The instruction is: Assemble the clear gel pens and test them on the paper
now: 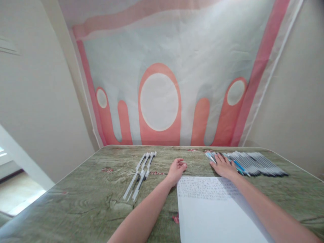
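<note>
My left hand [176, 170] rests on the green table [83, 199] beside the top left corner of a white sheet of paper [215, 212], with its fingers loosely curled and nothing visible in them. My right hand [223, 166] lies flat with fingers spread on the left end of a row of several pens [253, 163] at the far right of the table. The top of the paper carries lines of handwriting [206, 188].
Several white pens [141, 173] lie in a loose bunch left of my left hand. A wall hanging in pink and pale blue [162, 84] rises behind the table's far edge. Plain walls stand on both sides.
</note>
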Motion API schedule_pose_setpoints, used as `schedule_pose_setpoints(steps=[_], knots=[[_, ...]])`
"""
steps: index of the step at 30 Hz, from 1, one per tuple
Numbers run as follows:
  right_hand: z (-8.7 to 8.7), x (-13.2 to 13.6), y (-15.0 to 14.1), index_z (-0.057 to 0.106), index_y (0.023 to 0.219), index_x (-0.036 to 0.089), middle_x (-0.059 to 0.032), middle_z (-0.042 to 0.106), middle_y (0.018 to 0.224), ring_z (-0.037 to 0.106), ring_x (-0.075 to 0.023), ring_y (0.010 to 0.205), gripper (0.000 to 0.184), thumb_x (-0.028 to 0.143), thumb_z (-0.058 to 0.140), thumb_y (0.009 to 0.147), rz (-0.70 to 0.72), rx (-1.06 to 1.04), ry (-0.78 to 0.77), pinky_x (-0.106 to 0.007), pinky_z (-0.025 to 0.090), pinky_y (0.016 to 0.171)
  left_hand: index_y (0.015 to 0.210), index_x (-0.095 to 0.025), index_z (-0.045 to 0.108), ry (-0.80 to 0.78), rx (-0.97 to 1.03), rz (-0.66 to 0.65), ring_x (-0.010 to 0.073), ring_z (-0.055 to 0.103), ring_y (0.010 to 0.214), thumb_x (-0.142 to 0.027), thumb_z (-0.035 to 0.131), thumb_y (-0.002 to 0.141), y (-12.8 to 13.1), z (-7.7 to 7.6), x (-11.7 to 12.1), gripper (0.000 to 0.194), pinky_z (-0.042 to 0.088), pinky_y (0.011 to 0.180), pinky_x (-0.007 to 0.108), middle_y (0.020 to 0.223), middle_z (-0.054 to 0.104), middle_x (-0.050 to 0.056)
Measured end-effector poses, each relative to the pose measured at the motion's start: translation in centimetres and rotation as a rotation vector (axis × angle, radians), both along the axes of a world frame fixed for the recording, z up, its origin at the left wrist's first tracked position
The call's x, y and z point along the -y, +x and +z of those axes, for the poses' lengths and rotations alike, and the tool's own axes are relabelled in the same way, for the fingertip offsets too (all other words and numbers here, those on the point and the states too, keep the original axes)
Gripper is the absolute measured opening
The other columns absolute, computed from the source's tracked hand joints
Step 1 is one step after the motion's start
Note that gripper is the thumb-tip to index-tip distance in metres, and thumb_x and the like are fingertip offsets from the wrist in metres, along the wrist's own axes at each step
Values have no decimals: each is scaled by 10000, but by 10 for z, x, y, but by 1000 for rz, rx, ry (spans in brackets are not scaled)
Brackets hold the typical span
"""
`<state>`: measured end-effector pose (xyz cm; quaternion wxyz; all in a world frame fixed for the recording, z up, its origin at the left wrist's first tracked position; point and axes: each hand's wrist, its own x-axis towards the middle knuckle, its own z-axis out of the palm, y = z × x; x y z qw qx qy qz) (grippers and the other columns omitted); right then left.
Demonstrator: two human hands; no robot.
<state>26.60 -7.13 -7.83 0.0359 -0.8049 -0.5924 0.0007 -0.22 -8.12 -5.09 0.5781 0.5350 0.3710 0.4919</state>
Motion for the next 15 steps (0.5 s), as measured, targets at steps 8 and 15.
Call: schedule_pose_setpoints(steps=[8,15], knots=[[16,12,-15,369,1283,161,-81,252,1396,159,-317,1257,693,599,219,767,46,104,169,-510,76,985,708,-171,600,293,-426,292,208,534,836,-49,618,597,-57,28,-23,166,332,897,373,760,575,62],[25,17,-35,426,1223,168,-90,359,1335,230,-289,1222,514,443,334,799,170,164,372,-479,92,987,736,-126,584,260,-1073,649,290,465,1032,-53,421,751,-107,45,-29,179,320,893,429,914,531,188]])
